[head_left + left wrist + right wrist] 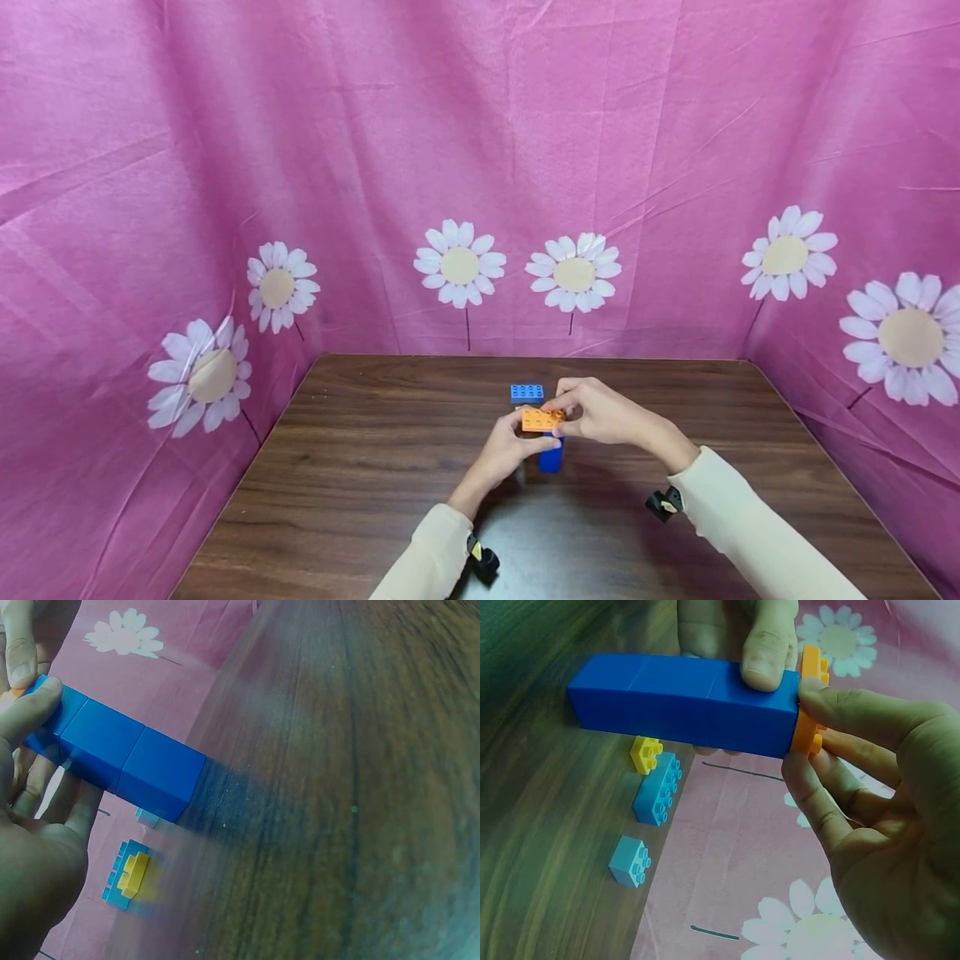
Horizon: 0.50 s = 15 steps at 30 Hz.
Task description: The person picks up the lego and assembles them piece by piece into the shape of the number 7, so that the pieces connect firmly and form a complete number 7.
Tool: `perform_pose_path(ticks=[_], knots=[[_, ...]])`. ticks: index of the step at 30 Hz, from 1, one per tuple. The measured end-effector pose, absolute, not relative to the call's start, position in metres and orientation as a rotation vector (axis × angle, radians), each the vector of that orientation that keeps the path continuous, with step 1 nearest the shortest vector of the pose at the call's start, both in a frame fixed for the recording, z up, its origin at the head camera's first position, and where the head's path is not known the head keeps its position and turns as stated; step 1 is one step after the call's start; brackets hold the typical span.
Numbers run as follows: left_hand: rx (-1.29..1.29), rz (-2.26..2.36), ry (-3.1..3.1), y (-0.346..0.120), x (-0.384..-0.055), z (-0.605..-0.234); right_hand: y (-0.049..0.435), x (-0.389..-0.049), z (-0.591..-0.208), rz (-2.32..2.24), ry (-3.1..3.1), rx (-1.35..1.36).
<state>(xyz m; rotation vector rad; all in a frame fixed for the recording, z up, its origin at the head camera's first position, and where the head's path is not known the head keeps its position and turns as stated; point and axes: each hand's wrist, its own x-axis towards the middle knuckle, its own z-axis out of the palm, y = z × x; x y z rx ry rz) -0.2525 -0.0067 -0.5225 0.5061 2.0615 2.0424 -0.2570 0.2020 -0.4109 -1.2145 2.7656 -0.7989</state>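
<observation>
A stack of three dark blue bricks [551, 458] stands upright at the middle of the table, topped by an orange brick [536, 420] whose studs face up. My left hand [502, 450] grips the upper part of the stack; in the left wrist view its thumb presses the topmost blue brick [64, 709]. From the other side, my right hand [603, 412] pinches the orange brick between thumb and fingers. The right wrist view shows that brick [807, 733] flat against the top of the stack, jutting out past it to one side.
Just behind the stack lie loose bricks: a blue brick [657, 791] with several studs, a small yellow brick [645, 756] against it and a small light blue brick [629, 861]. A pink cloth [525, 125] with white flowers hangs around the brown wooden table [360, 467].
</observation>
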Motion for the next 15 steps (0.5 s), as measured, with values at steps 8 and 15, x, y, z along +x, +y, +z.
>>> perform_pose_path(ticks=[8,15], knots=[[0.499,2.031,2.087,-0.0072,-0.2531,-0.5228,0.201,-0.2582,-0.4117,-0.811,2.761,-1.173],[0.486,2.04,2.085,-0.007,-0.2514,-0.5241,0.201,-0.2583,-0.4129,-0.858,2.737,-1.114]])
